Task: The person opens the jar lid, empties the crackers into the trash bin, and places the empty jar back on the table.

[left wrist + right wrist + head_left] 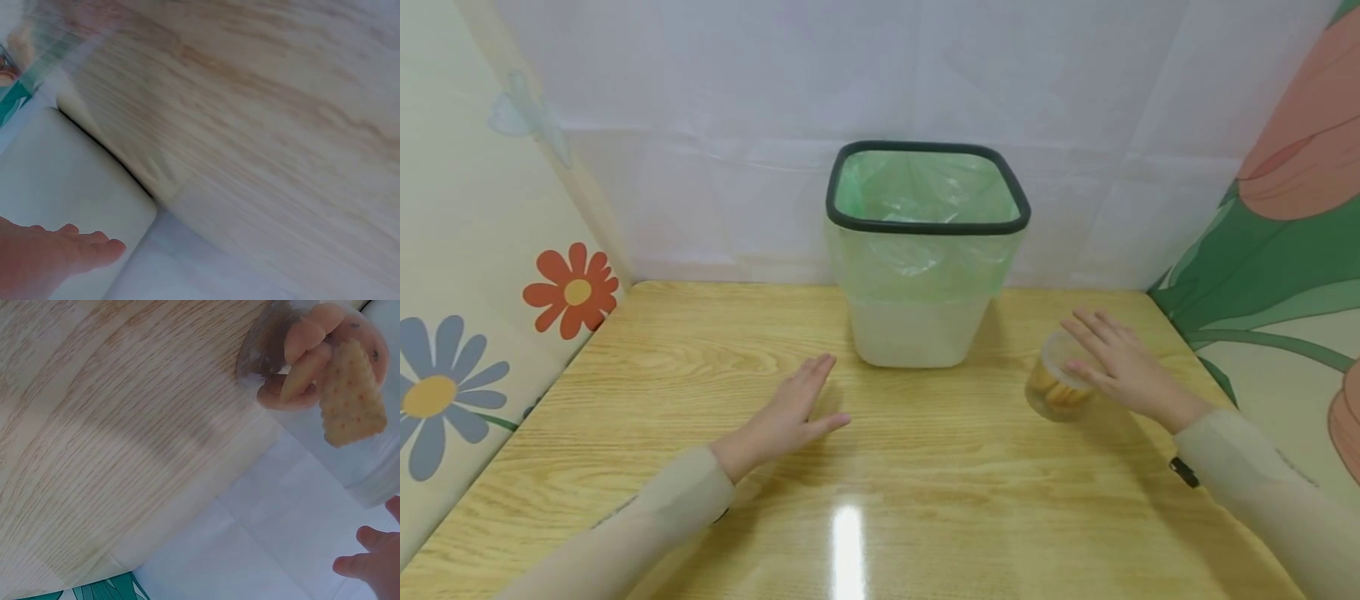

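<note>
A clear jar (1054,393) with crackers inside stands on the table to the right of the bin. My right hand (1116,367) is beside and above its top, fingers spread and fairly straight. In the right wrist view a rectangular cracker (353,394) and other pieces show through the jar's wall, and the fingertips (370,539) are close to the rim; whether they touch it I cannot tell. My left hand (790,412) hovers over the table left of the bin, fingers straight and thumb apart, holding nothing.
A pale waste bin (913,337) with a black rim (928,227) and a green translucent liner (925,179) stands at the table's back middle. Behind hangs a white cloth (722,183). Flower-patterned panels flank the wooden table (917,475).
</note>
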A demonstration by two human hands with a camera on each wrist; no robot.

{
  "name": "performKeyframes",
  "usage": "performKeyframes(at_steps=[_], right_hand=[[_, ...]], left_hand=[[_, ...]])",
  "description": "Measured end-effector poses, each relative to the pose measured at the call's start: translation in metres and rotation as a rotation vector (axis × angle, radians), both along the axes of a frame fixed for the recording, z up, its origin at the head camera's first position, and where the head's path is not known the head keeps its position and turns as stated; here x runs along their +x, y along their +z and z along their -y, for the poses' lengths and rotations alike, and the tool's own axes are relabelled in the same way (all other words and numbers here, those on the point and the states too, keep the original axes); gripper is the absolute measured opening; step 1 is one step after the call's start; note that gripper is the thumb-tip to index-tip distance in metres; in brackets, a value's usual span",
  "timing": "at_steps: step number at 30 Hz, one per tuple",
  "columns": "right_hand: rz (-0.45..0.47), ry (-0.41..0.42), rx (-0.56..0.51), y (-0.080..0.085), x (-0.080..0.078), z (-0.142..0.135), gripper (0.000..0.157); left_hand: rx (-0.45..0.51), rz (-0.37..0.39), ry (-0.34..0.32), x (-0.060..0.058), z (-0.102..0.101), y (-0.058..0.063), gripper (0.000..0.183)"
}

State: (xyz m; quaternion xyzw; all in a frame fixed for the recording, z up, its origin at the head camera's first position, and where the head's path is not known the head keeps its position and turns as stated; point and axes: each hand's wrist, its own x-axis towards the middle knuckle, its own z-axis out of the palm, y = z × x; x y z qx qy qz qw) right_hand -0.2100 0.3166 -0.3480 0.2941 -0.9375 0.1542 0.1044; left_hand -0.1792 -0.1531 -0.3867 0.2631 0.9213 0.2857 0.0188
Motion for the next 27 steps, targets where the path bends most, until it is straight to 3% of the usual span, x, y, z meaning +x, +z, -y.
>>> performKeyframes(at_steps=[27], right_hand=[[-0.023, 0.049, -0.01, -0.004, -0.005, 0.003, 0.057]], left_hand=[[0.013, 0.04, -0.038, 0.003, -0.022, -0.008, 0.083]])
